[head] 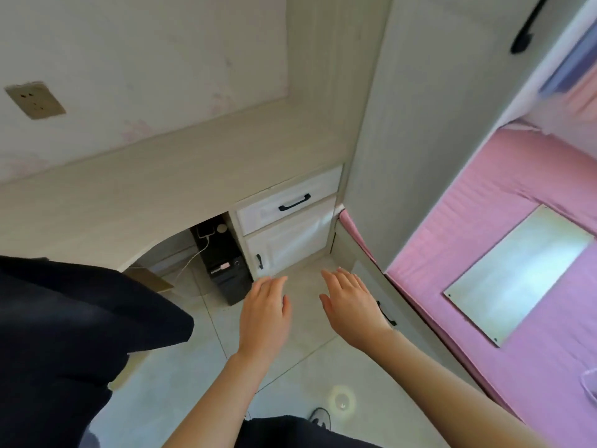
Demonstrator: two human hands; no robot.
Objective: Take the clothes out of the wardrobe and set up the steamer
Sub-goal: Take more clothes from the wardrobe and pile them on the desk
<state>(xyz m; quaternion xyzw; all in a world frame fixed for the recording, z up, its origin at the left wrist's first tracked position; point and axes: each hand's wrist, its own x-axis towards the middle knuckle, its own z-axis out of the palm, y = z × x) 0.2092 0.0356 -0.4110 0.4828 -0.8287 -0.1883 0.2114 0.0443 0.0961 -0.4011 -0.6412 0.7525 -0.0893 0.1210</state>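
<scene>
My left hand [265, 315] and my right hand [350, 302] are held out side by side over the pale floor, palms down, fingers spread, nothing in either. The tall pale wardrobe [429, 124] rises ahead on the right; its door is closed and carries a black handle [525, 30] near the top. No steamer and no hanging clothes show in this view. A dark garment [74, 334] lies draped over something at the left, apart from both hands.
A light wooden desk [145, 189] runs along the wall, with a white drawer unit [287, 221] and a black computer tower [226, 270] beneath. A bed with a pink sheet [484, 253] and a pale board [520, 276] fills the right. A wall socket [35, 100] is at upper left.
</scene>
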